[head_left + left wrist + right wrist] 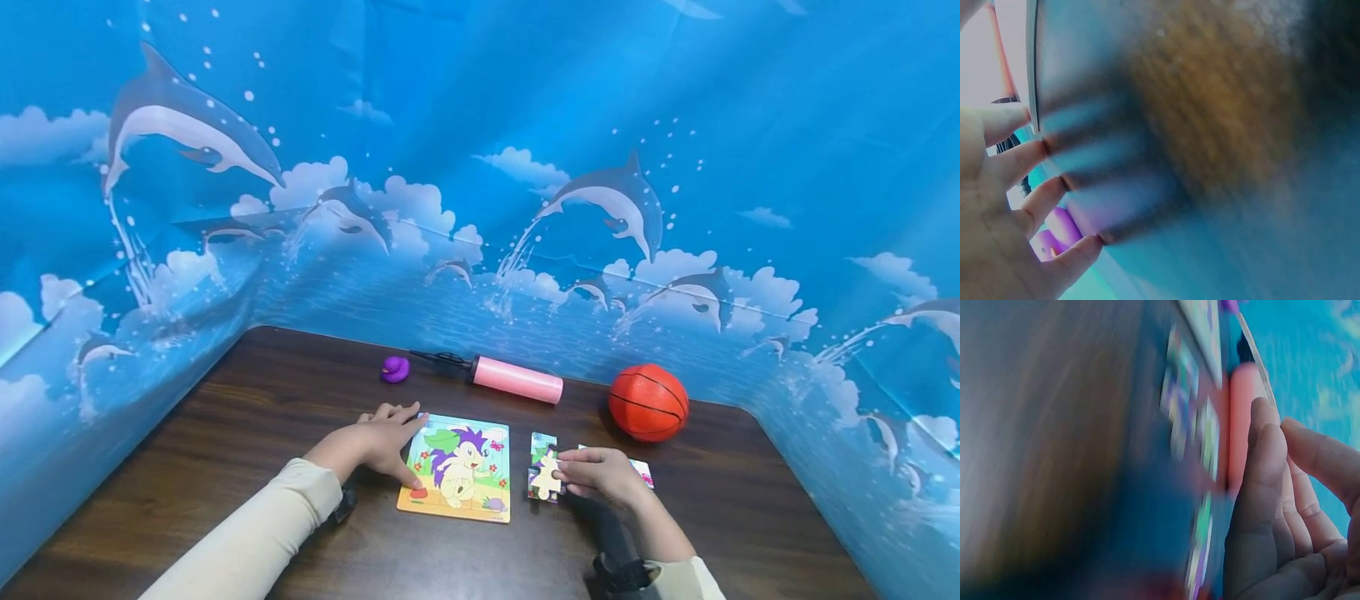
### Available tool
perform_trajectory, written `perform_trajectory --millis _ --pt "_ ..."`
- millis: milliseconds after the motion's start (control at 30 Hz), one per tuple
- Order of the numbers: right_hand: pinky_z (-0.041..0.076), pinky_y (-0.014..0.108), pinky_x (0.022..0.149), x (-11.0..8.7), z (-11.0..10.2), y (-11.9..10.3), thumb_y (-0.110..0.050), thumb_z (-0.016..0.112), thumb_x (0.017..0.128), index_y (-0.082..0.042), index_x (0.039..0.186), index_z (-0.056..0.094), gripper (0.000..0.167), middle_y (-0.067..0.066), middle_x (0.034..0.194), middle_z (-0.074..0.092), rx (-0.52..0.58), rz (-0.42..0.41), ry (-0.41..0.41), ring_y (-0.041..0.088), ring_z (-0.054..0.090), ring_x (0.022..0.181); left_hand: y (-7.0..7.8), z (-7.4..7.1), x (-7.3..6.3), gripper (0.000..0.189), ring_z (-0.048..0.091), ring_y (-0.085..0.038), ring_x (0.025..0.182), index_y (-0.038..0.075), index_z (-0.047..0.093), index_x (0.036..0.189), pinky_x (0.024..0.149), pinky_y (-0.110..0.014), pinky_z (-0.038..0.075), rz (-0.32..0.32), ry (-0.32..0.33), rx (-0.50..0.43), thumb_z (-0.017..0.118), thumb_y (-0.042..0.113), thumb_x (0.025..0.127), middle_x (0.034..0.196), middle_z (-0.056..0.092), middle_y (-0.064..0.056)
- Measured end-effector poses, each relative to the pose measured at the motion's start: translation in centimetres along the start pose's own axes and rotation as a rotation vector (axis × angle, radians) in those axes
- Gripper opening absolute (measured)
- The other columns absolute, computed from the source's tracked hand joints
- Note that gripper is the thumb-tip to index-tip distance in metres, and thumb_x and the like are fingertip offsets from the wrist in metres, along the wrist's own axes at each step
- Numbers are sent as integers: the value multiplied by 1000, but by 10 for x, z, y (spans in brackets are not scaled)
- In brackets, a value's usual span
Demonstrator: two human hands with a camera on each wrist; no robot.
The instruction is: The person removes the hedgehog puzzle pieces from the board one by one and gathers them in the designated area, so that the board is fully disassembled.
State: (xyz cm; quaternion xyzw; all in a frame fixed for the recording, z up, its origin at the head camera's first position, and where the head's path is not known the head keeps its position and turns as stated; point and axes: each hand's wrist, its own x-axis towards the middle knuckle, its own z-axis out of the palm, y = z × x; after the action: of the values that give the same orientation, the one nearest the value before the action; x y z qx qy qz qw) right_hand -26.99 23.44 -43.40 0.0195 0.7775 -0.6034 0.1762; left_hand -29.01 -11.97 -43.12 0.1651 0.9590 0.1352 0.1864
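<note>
Head cam: my left grip (378,442) is loose on the puzzle board (468,479), tabletop (480,554) underneath; my right grip (603,475) pinches a puzzle piece (546,477) beside it. Left wrist: purple duck (1065,226) past my fingers (1042,201). Right wrist: pink tube (1243,412) behind.

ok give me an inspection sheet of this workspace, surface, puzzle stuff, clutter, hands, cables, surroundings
Surface: dark brown wood-grain tabletop.
Puzzle things: flat square hedgehog puzzle; multicoloured flat jigsaw pieces to its right, partly hidden.
Clutter: purple toy duck, pink cylindrical pump, red-orange ball with black lines, all beyond the puzzle.
Hands: left hand spread at the puzzle's left edge; right hand at the pieces, grip unclear.
Cables: none certain; thin black part by the pump's left end, unidentified.
Surroundings: blue backdrop printed with dolphins and clouds.
</note>
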Motion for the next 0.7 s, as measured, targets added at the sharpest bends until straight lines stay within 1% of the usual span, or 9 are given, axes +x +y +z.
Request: perform_trajectory --millis 100,200,300,433,567,633,700 --pt "59 29 74 -12 -25 13 -8 68 93 11 117 66 30 10 93 75 18 15 9 14 73 82 0 0 1 107 19 -42 144 10 33 155 110 -67 22 7 4 -10 82 57 72 162 21 -15" --pt "59 28 73 -21 -40 23 -6 67 93 11 114 66 28 9 91 75 16 35 23 13 73 81 1 1 3 107 19 -43 144 9 33 155 110 -68 21 12 0 -19 83 56 72 162 22 -16" --pt "59 29 72 -24 -45 29 -6 67 93 12 113 66 27 11 91 75 9 50 39 14 73 81 0 1 1 107 19 -43 144 9 33 155 110 -68 21 5 -2 -20 83 56 72 162 22 -16" --pt "59 30 71 -25 -47 34 -4 66 93 14 111 66 25 12 90 75 -16 44 72 15 73 80 1 -1 -1 107 19 -43 144 8 33 155 110 -68 21 6 -4 -19 83 56 73 162 22 -17" --pt "60 38 73 -23 -44 35 -2 69 90 13 106 68 22 13 88 75 -108 30 153 18 73 79 2 -3 0 107 19 -44 143 8 34 154 109 -68 21 5 -10 -16 83 56 72 161 22 -18" --pt "60 40 71 -23 -40 32 -2 71 87 11 101 71 19 13 85 74 -187 21 220 19 72 76 2 -3 0 107 19 -45 143 8 34 154 109 -68 22 3 -11 -13 82 57 72 161 23 -18" --pt "59 37 68 -25 -37 27 -5 73 86 6 96 74 15 10 79 73 -319 6 284 18 69 71 2 -3 0 107 20 -45 143 8 34 154 109 -68 22 1 -11 -12 82 57 72 161 23 -18"
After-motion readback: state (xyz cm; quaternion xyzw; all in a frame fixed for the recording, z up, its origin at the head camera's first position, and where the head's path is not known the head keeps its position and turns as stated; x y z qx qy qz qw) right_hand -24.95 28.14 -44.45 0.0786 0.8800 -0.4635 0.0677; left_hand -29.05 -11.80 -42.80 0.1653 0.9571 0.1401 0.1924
